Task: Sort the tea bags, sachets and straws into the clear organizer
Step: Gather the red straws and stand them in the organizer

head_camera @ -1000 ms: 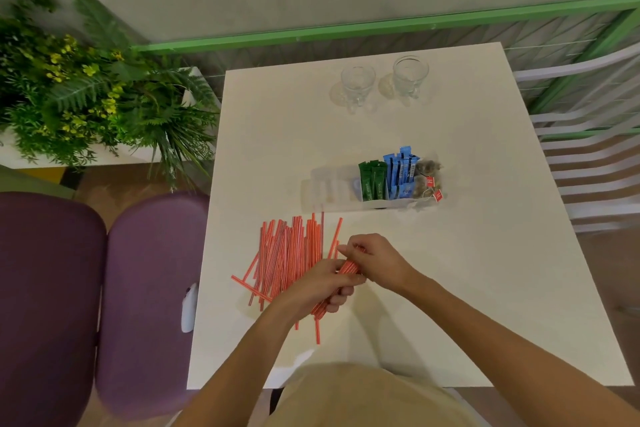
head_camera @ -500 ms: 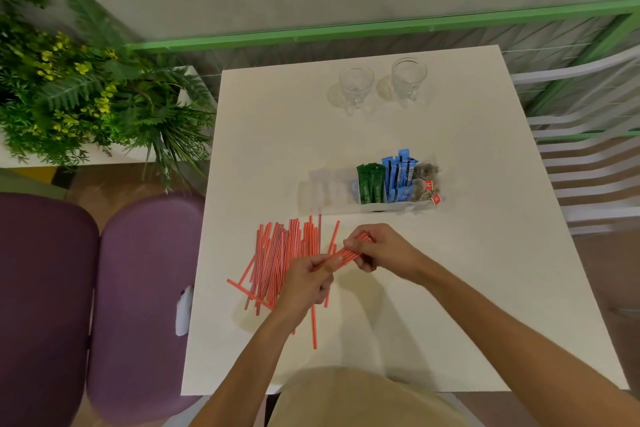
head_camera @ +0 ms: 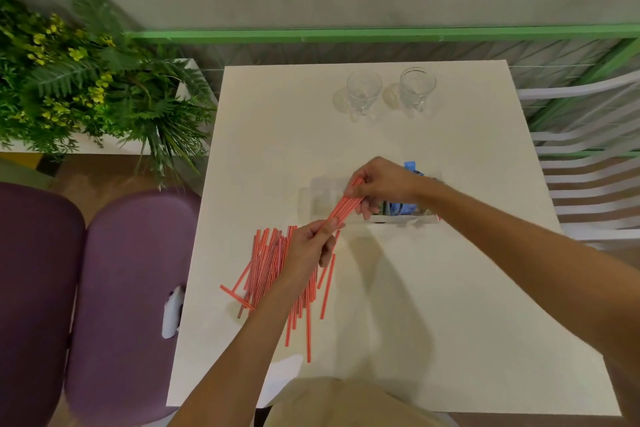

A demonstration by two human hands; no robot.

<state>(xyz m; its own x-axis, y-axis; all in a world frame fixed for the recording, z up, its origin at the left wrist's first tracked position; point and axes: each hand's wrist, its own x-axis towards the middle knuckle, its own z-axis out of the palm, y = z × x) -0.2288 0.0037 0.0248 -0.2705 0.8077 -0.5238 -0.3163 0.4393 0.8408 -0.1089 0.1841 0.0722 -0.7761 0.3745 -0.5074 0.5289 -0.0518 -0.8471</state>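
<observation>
A small bundle of red-and-white straws (head_camera: 344,206) is held between both hands over the white table (head_camera: 467,288). My right hand (head_camera: 382,184) pinches its far end above the left, empty end of the clear organizer (head_camera: 320,198). My left hand (head_camera: 311,246) pinches its near end. A loose pile of the same straws (head_camera: 270,270) lies on the table under my left hand. Blue sachets (head_camera: 410,168) show behind my right hand; the organizer's other contents are mostly hidden by that hand and wrist.
Two clear glasses (head_camera: 363,88) (head_camera: 417,83) stand at the table's far edge. Purple chairs (head_camera: 131,288) sit to the left with a small white object (head_camera: 172,310) on one. A green plant (head_camera: 79,80) is at far left, white slatted chairs (head_camera: 595,163) at right.
Both hands have carried the straw bundle away from the pile, up and right, to the organizer's left end. My right hand now covers the green and blue sachets.
</observation>
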